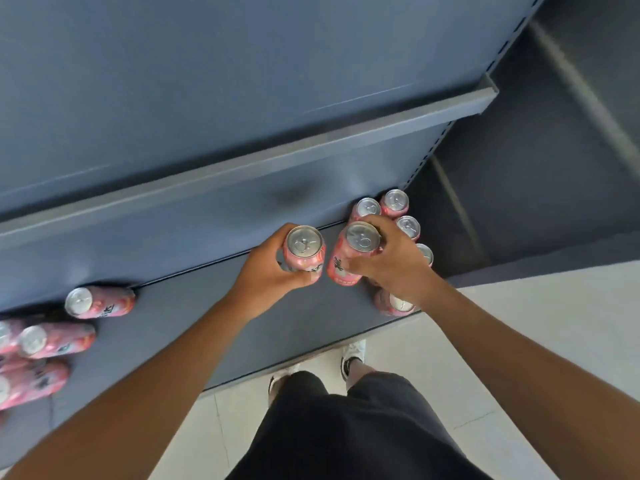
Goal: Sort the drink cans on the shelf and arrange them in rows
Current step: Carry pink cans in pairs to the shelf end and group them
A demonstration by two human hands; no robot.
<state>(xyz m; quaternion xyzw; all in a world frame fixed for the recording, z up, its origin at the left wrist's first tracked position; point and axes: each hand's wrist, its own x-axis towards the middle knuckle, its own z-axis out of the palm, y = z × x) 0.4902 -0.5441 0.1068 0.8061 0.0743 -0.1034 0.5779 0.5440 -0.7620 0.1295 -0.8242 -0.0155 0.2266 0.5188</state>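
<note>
Pink aluminium drink cans (55,337) cluster at the left end of the dark grey metal shelf (194,317). Further in, the left hand (266,268) curls round one pink can (304,251), and the right hand (391,265) grips a second pink can (349,258), slightly tilted. The two are just beside each other. Behind the right hand, rowed pink cans (394,202) stand at the shelf's right end.

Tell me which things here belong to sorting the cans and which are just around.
Job:
- left hand gripping the left-hand can
- right hand gripping the right-hand can
- upright cans at the right end of the shelf
- clustered cans at its left end

Just around:
- upper shelf
- floor tiles
- shoes
</note>
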